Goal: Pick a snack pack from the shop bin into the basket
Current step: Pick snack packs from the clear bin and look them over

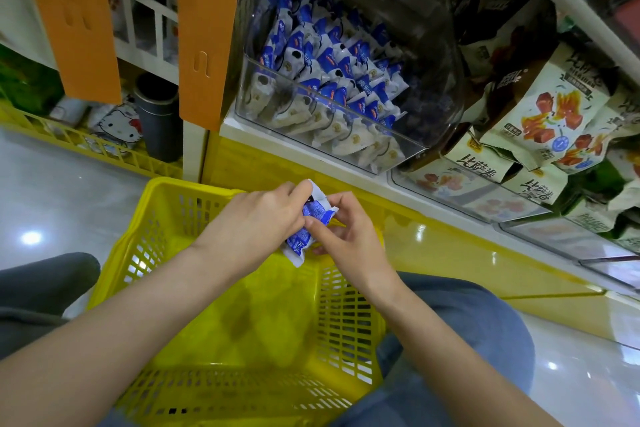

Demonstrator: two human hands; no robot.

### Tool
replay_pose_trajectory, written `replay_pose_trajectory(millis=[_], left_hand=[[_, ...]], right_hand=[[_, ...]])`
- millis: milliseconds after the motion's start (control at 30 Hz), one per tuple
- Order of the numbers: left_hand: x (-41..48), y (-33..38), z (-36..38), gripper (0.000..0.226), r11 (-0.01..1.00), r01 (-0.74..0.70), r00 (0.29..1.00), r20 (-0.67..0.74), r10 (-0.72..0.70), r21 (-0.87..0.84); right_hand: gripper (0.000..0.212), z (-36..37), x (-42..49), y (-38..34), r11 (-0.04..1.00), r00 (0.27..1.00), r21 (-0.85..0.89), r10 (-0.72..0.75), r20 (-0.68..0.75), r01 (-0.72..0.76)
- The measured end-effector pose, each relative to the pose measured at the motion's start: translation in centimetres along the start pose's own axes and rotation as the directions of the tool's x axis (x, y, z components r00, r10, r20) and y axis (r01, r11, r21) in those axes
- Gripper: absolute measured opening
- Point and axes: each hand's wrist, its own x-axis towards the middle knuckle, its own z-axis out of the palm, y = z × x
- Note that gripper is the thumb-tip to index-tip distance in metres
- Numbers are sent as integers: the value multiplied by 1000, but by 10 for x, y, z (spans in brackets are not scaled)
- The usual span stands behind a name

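Observation:
A small blue-and-white snack pack hangs above the far side of the yellow basket, held between both hands. My left hand grips its upper left part and covers some of it. My right hand pinches its right edge with thumb and fingers. The basket's floor shows bare yellow plastic. Behind and above the hands stands the clear shop bin, filled with several packs of the same blue-and-white kind.
A second clear bin to the right holds green-and-white bags with orange pictures. Orange panels and a yellow crate stand at left. My knees in jeans flank the basket on the glossy floor.

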Motion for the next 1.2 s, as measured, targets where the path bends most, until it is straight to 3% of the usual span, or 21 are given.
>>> replay_pose_trajectory(millis=[267,400,467,567,700,767,800,900,933,1000,1100,1200], left_hand=[[1,-4,7,16,976,95,990,-87,-114,-197],[1,-5,11,17,891,128,976,-103,-191,-436],[0,-3,13,11,836,114,976,-97,-195,-537],[-3,-1,20,21,816,114,986,-37,-163,-567],[-1,-4,27,29,773,126,985,-17,-174,-622],[1,-3,27,28,657,164,969,-5,-247,-736],[4,-2,25,25,539,196,952,28,-303,-819],[11,4,15,14,28,269,899,241,-366,-963],[13,5,13,14,-76,286,892,294,-344,-955],[13,7,13,8,-130,302,896,328,-299,-944],[11,8,14,15,-29,296,902,290,-321,-955],[11,6,10,20,23,258,901,232,-367,-966]], right_hand=[[19,7,-3,5,985,998,-162,-60,-8,58],[19,7,-2,6,981,995,-187,-68,-67,54],[14,6,0,6,995,991,-100,-36,-125,23],[12,4,3,5,997,986,76,40,-160,-28],[12,4,3,8,996,989,82,51,-139,-40],[19,2,2,6,1000,995,-25,-11,-95,9],[27,0,1,5,996,997,-82,-48,-60,43],[41,-4,0,2,990,996,-111,-85,-3,84],[43,-4,0,1,992,997,-94,-80,-1,80],[51,-3,1,-1,996,997,-63,-69,-24,68],[69,0,4,-1,999,994,-45,-9,-105,4],[48,0,7,0,999,995,-47,2,-102,-7]])
